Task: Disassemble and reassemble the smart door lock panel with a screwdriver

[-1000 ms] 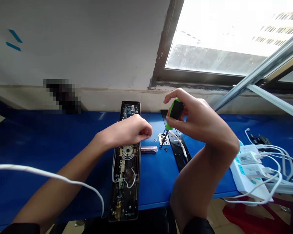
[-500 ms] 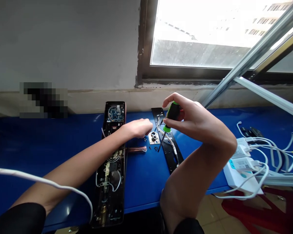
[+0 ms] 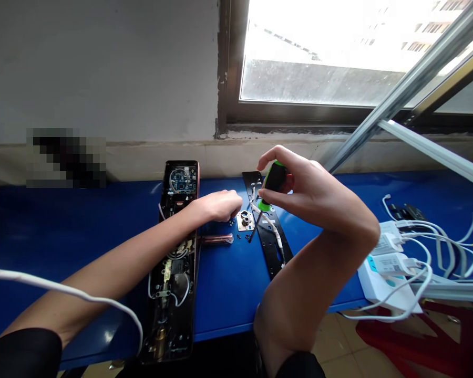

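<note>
My right hand (image 3: 307,191) is closed on a screwdriver (image 3: 271,185) with a black and green handle, its tip pointing down near several small screws (image 3: 244,236) on the blue table (image 3: 71,226). My left hand (image 3: 220,205) reaches over an opened door lock body (image 3: 173,262), fingers curled and pinched beside a small square metal plate (image 3: 245,220); what they hold is hidden. A pink handle lever (image 3: 216,240) lies just below that hand. A black mounting plate (image 3: 270,236) with a white cable lies under my right hand.
A white power strip (image 3: 382,278) with plugged adapters and white cables sits at the right table edge. A white cable (image 3: 63,291) crosses my left forearm. The wall and window sill run along the back; a metal bar (image 3: 398,79) slants at the upper right.
My left hand has moved right, off the lock body toward the small metal plate. The view has shifted right. My right hand keeps the screwdriver in about the same place.
</note>
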{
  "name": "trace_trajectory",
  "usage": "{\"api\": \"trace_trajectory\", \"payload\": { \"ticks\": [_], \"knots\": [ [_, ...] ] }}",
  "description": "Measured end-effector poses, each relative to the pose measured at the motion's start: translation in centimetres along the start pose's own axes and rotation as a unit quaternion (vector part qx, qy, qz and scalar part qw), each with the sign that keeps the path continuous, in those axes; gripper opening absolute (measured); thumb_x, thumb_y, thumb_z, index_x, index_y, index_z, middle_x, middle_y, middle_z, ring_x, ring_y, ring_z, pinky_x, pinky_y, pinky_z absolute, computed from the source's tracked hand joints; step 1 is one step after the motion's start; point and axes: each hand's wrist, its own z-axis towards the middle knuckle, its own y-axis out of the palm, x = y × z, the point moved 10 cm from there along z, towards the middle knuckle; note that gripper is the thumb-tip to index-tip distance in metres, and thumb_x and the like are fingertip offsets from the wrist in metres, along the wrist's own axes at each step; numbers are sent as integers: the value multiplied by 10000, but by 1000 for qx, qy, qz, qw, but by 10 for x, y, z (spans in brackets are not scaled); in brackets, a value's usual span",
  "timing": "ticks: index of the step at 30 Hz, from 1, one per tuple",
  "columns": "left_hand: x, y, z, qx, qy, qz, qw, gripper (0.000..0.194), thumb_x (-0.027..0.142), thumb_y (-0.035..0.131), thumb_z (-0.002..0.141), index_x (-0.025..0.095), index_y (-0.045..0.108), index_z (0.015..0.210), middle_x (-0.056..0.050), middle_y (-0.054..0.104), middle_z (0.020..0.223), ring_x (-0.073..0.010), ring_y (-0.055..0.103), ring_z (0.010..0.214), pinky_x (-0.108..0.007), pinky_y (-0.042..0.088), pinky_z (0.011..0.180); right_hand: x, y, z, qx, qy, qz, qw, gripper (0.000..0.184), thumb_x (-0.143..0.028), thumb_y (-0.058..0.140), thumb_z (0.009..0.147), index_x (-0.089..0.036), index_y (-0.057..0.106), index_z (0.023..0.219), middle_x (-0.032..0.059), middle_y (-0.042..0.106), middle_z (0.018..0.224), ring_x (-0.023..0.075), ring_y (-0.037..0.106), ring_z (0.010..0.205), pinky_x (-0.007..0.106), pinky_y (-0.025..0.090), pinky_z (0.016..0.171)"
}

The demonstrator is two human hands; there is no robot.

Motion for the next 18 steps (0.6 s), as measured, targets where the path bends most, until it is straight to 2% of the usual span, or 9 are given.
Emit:
{"api": "trace_trajectory", "payload": {
  "ticks": [3, 7, 11, 18],
  "knots": [
    [4, -1, -2, -3, 5, -3, 1000, 202, 20, 617, 688, 180, 726, 747, -58, 700, 762, -183, 617, 625, -287, 402, 587, -1, 1, 0, -3, 0, -2, 1000, 351, -253, 719, 809, -280, 589, 1134, -14, 650, 779, 153, 585, 650, 285, 434, 532],
    [3, 1, -5, -7, 6, -7, 1000, 212, 20, 627, 687, 176, 741, 773, -58, 711, 776, -173, 622, 630, -274, 404, 577, -4, 3, 0, -5, -8, -6, 1000, 352, -253, 721, 811, -272, 592, 1138, -8, 663, 795, 152, 598, 655, 284, 437, 531],
    [0, 0, -8, 2, 0, -4, 1000, 238, 43, 622, 728, 182, 764, 860, -85, 740, 861, -204, 662, 690, -288, 419, 591, -6, 4, 0, -7, -8, -9, 1000, 337, -259, 725, 823, -274, 590, 1132, -17, 648, 764, 149, 589, 633, 284, 434, 517],
    [3, 1, -11, 20, -3, 12, 1000, 200, 32, 617, 720, 176, 742, 780, -95, 729, 797, -238, 687, 724, -311, 437, 646, -10, 9, 3, -17, -3, -13, 1000, 345, -247, 726, 823, -281, 586, 1136, -22, 647, 761, 150, 588, 652, 293, 459, 556]
  ]
}}
